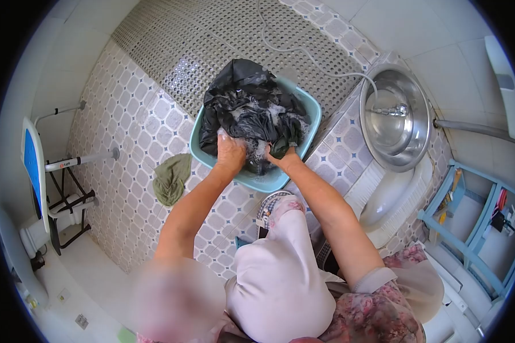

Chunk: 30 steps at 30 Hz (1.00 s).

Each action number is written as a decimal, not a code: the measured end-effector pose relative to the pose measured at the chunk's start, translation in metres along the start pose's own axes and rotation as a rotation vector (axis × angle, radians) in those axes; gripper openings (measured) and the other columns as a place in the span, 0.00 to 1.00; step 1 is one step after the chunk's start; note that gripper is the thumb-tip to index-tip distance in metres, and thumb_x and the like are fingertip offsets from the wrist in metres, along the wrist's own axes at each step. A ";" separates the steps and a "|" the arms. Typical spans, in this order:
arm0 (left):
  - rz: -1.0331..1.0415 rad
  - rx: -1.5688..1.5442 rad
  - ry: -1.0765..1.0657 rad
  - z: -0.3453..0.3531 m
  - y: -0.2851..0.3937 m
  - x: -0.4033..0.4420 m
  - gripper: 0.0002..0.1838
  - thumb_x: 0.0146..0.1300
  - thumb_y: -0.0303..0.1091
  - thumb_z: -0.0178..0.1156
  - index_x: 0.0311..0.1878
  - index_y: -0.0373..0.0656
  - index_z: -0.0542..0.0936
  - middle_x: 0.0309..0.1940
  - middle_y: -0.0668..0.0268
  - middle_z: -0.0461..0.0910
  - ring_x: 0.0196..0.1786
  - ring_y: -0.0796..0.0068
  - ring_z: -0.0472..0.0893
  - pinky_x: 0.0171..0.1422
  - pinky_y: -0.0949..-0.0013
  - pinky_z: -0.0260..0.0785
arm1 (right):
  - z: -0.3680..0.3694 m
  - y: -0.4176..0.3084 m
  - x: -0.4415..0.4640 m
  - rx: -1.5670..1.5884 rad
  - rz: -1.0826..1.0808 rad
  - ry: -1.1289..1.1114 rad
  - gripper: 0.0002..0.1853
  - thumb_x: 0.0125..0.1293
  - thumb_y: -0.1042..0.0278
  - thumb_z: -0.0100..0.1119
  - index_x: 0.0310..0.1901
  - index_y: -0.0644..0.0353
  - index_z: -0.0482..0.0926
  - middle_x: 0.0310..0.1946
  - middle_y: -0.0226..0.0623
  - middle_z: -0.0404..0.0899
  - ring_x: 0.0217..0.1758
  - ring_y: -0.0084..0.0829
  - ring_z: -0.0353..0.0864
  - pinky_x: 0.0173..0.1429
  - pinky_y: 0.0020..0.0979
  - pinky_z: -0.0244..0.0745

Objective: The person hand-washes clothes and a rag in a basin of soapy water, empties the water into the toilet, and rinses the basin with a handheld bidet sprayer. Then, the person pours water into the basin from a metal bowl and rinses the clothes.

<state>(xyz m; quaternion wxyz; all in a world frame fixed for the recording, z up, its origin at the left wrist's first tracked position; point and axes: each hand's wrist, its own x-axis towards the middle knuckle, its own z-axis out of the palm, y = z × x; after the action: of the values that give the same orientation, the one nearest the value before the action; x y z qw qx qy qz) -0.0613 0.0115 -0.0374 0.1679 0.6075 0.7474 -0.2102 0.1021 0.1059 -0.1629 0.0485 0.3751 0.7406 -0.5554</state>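
Observation:
A soaked black garment [246, 108] lies bunched and soapy in a light blue plastic basin [316, 111], with part of it draped over the far left rim. White suds cover its folds. At the near left of the basin, my left hand [231, 153] is closed on the cloth, its fingertips partly lost in foam. My right hand [282, 158] grips a dark bunch of the same cloth near the front rim, with the fingers mostly hidden beneath it. Which kind of garment it is, I cannot tell.
An olive-green cloth [171, 179] lies on the tiled floor. Right of the basin are a steel bowl [395, 146] with a hose [312, 60] running into it, a squat toilet [383, 200] and a blue rack [469, 237]. A folding seat [34, 166] stands left.

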 end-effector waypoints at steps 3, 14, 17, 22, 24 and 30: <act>-0.055 -0.148 0.277 0.009 -0.004 -0.009 0.25 0.50 0.35 0.66 0.54 0.40 0.79 0.59 0.48 0.74 0.65 0.47 0.69 0.71 0.47 0.57 | -0.022 -0.040 -0.013 -0.043 0.004 0.062 0.32 0.65 0.50 0.52 0.67 0.60 0.69 0.66 0.48 0.70 0.72 0.48 0.64 0.78 0.43 0.51; -0.712 -0.952 0.761 0.018 0.017 -0.117 0.40 0.54 0.41 0.73 0.65 0.33 0.67 0.60 0.46 0.67 0.60 0.53 0.72 0.63 0.55 0.65 | -0.086 -0.099 -0.059 -0.626 -0.324 -0.218 0.40 0.65 0.49 0.60 0.73 0.57 0.58 0.68 0.49 0.68 0.70 0.51 0.67 0.73 0.47 0.61; -0.970 -1.467 0.503 0.022 0.030 -0.109 0.28 0.61 0.42 0.66 0.55 0.28 0.72 0.42 0.47 0.75 0.42 0.59 0.80 0.50 0.54 0.71 | -0.091 -0.108 -0.062 -0.674 -0.253 -0.298 0.42 0.64 0.48 0.60 0.75 0.53 0.54 0.71 0.48 0.64 0.73 0.49 0.64 0.74 0.47 0.60; -0.794 -1.139 0.765 0.072 0.008 -0.067 0.16 0.64 0.36 0.56 0.40 0.27 0.74 0.31 0.42 0.78 0.36 0.42 0.78 0.47 0.48 0.69 | -0.070 -0.077 -0.048 -0.643 -0.412 -0.063 0.42 0.61 0.52 0.65 0.74 0.49 0.57 0.72 0.48 0.62 0.73 0.53 0.61 0.74 0.48 0.60; -0.762 -1.049 0.806 0.075 -0.014 -0.057 0.15 0.63 0.35 0.56 0.40 0.29 0.74 0.33 0.40 0.78 0.37 0.38 0.78 0.46 0.47 0.68 | -0.065 -0.082 -0.041 -0.747 -0.389 -0.068 0.38 0.68 0.47 0.54 0.75 0.54 0.54 0.74 0.48 0.57 0.77 0.46 0.55 0.78 0.43 0.54; -0.684 -0.951 0.678 0.059 -0.087 -0.023 0.14 0.63 0.37 0.58 0.40 0.32 0.75 0.33 0.40 0.79 0.40 0.36 0.79 0.44 0.46 0.68 | -0.032 -0.100 -0.017 -0.668 -0.367 -0.003 0.48 0.69 0.33 0.45 0.76 0.62 0.45 0.77 0.51 0.46 0.80 0.50 0.46 0.81 0.46 0.43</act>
<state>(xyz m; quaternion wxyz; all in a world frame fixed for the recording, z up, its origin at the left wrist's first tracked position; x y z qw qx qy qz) -0.1422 -0.0540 -0.0664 0.0973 0.2294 0.9201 0.3022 0.0642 0.1149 -0.0634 0.0689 0.1992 0.9356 -0.2833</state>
